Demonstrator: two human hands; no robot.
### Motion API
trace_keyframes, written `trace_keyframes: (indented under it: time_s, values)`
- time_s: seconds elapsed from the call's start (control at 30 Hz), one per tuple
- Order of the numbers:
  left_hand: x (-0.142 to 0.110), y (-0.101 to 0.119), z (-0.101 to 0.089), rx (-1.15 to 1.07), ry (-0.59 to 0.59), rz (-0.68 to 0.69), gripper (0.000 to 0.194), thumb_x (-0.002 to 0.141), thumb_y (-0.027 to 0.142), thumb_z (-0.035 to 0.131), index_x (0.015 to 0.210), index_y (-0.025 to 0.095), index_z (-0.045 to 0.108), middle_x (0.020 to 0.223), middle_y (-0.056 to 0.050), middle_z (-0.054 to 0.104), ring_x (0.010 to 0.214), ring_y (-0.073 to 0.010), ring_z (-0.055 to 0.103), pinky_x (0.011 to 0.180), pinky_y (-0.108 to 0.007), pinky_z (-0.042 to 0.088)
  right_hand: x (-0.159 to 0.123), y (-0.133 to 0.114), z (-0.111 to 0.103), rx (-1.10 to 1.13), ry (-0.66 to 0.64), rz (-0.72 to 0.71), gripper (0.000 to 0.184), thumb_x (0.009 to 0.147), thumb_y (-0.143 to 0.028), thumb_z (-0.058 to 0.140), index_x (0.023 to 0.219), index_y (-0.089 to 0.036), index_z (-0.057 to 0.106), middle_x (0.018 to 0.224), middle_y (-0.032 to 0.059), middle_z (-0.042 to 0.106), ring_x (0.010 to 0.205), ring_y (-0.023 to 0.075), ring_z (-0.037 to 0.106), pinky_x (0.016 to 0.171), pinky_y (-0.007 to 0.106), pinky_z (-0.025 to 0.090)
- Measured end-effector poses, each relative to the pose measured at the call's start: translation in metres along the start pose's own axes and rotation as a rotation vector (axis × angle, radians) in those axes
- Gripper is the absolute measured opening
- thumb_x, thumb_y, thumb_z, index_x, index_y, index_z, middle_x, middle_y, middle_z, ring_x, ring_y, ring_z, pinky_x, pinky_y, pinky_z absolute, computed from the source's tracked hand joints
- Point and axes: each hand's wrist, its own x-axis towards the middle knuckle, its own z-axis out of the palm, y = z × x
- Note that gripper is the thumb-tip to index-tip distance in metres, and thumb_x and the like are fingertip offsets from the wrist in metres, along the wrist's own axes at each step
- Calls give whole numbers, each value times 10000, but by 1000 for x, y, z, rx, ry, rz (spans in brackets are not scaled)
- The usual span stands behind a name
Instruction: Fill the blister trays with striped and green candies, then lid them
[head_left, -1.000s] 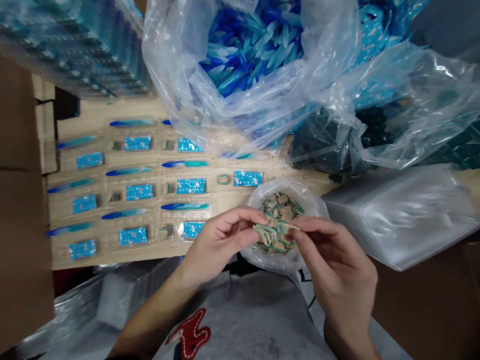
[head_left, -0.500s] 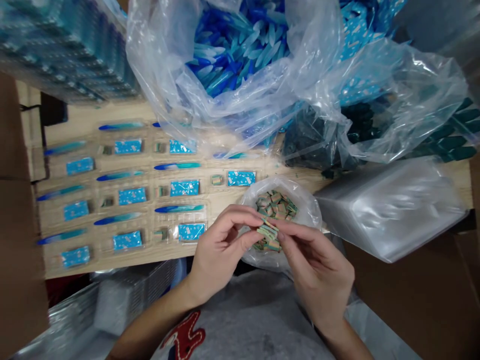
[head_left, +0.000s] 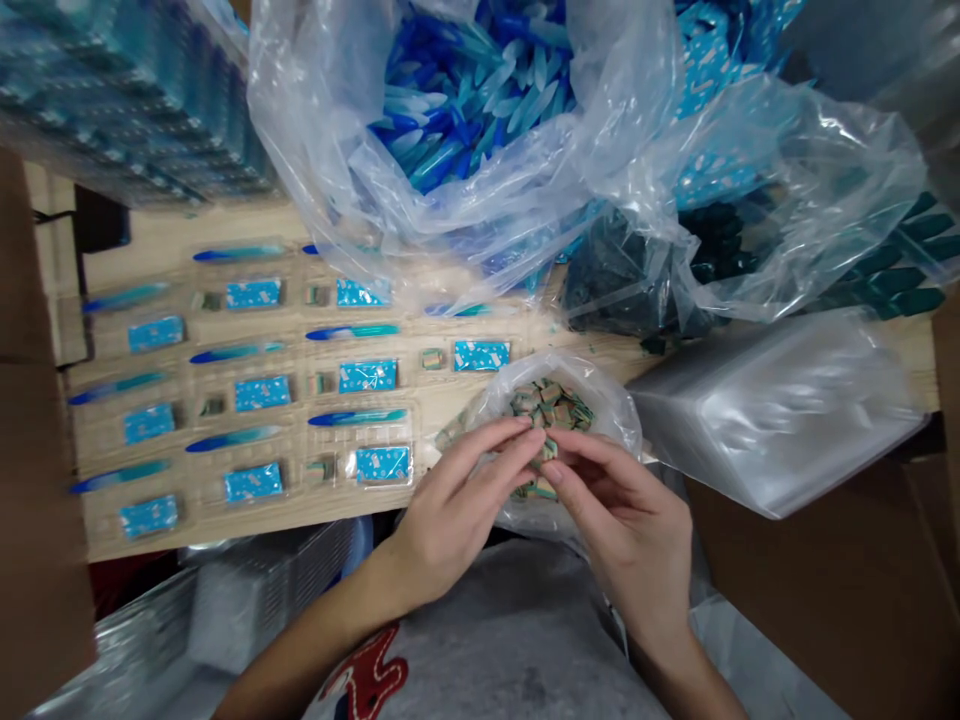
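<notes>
Both hands meet over a clear plastic bag of small tan-and-green blocks. My right hand pinches a small tan-and-green block between thumb and fingers. The fingertips of my left hand press together at the block's left side, partly covering it, with the left thumb hidden. To the left lie rows of clear plastic trays, many carrying a blue-and-turquoise pointed stick, a blue patterned packet and a small block.
A large open bag of blue pointed pieces stands at the back. Stacked filled trays rise at the back left. Dark green pieces and a block of clear plastic sleeves sit to the right. Cardboard borders the left.
My left fingers have stretched rightward over the small blocks and closed toward my right fingertips. My right hand has shifted slightly left. Less of the held pieces shows.
</notes>
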Motion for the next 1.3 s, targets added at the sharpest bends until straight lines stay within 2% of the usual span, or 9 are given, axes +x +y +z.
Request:
trace_keyframes:
  time_s: [0.07, 0.13, 0.23, 0.33, 0.5, 0.93, 1.07, 1.17, 1.3]
  values:
    - [-5, -3, 0, 50, -61, 66, 634, 959, 55, 510, 1535, 234, 314, 1339, -114, 613, 1251, -191, 591, 1019, -291, 536, 1, 0, 0, 48, 5, 25, 276, 822, -110, 718, 993, -322, 768, 836, -48, 740, 710, 99, 697, 657, 166, 597]
    - [-8, -6, 0, 102, -90, 115, 652, 969, 62, 494, 1557, 206, 250, 1391, -131, 586, 1304, -212, 554, 1051, -325, 520, 1, -1, 0, 89, 3, 42, 287, 806, -98, 729, 973, -328, 772, 840, -61, 750, 715, 82, 705, 674, 131, 590]
    - [-5, -7, -2, 172, -43, 175, 567, 963, 54, 513, 1500, 159, 367, 1282, -128, 657, 1221, -196, 613, 994, -310, 548, 0, -4, 0, 156, -33, 97, 293, 807, -98, 742, 980, -332, 773, 912, -61, 771, 783, 76, 729, 738, 104, 581]
    - [4, -6, -5, 199, 14, 225, 381, 947, 44, 544, 1325, 97, 541, 1128, -122, 707, 1110, -171, 653, 935, -282, 560, -2, -5, 0, 250, -100, 155, 312, 826, -93, 721, 1012, -338, 767, 986, -55, 773, 877, 94, 741, 806, 120, 577]
    - [8, -7, -5, 192, -4, 272, 225, 948, 61, 551, 1166, 65, 609, 1109, -126, 709, 1079, -171, 631, 936, -291, 541, -1, -4, -2, 273, -102, 164, 304, 808, -85, 731, 977, -335, 768, 944, -64, 777, 848, 85, 743, 788, 99, 570]
    - [4, -15, -17, 184, -131, 259, 259, 976, 84, 503, 1215, 93, 604, 1169, -109, 699, 1097, -184, 597, 945, -333, 534, 2, -1, -1, 171, -73, 125, 308, 814, -69, 701, 926, -345, 780, 888, -108, 773, 775, 22, 724, 733, 20, 529]
    - [3, -16, -14, 230, -75, 288, 236, 964, 86, 524, 1180, 78, 619, 1135, -124, 706, 1064, -201, 603, 914, -340, 543, 2, -1, 0, 213, -99, 151, 311, 788, -74, 729, 924, -350, 774, 879, -111, 771, 784, 30, 725, 736, 35, 538]
    - [3, -16, -10, 314, -15, 301, 240, 952, 85, 542, 1169, 109, 641, 1060, -102, 716, 973, -199, 611, 862, -327, 542, 1, 2, 3, 211, -87, 158, 296, 767, -103, 768, 943, -341, 764, 901, -94, 768, 808, 49, 723, 767, 72, 554]
    - [1, -19, -7, 292, 34, 260, 356, 957, 116, 553, 1302, 193, 600, 964, -55, 699, 884, -178, 624, 797, -299, 540, -2, 8, 6, 114, -28, 114, 222, 810, -128, 734, 945, -304, 749, 885, -62, 753, 777, 61, 706, 723, 93, 562]
